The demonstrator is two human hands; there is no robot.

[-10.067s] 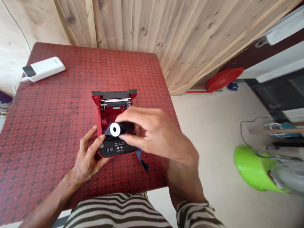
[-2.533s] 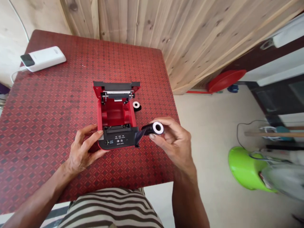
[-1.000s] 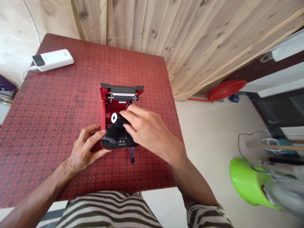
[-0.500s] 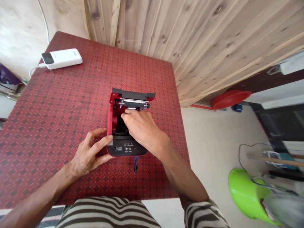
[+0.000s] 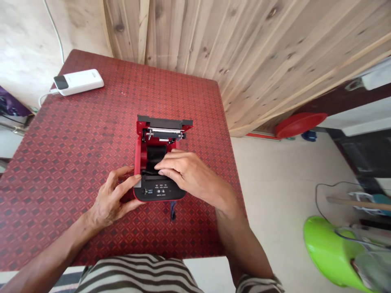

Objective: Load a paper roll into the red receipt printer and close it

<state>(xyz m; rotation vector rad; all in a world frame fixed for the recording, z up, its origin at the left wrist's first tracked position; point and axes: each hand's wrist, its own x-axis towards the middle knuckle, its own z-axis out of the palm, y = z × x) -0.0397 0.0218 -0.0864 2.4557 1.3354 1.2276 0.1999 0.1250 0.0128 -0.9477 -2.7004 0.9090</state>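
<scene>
A small red and black label printer (image 5: 161, 188) sits on the table with its lid (image 5: 165, 123) raised at the back. Inside lies a black ribbon roll (image 5: 156, 156). My left hand (image 5: 111, 199) grips the printer's front left corner, fingers on the side and top edge, thumb low at the front. My right hand (image 5: 186, 169) reaches in from the right, its thumb and fingers closed together at the front of the black ribbon. The palm hides the right side of the compartment. A dark strip (image 5: 173, 211) hangs out below the printer's front edge.
A white power bank (image 5: 80, 82) with a cable lies at the back left of the red patterned table (image 5: 100, 130). Wooden boards (image 5: 189, 36) stand behind. On the floor to the right are a green bin (image 5: 324, 244) and a red basin (image 5: 301, 124).
My right hand has drawn back from near the lid toward the front of the compartment, showing more of the black roll. My left hand still holds the printer's corner. The view has shifted slightly.
</scene>
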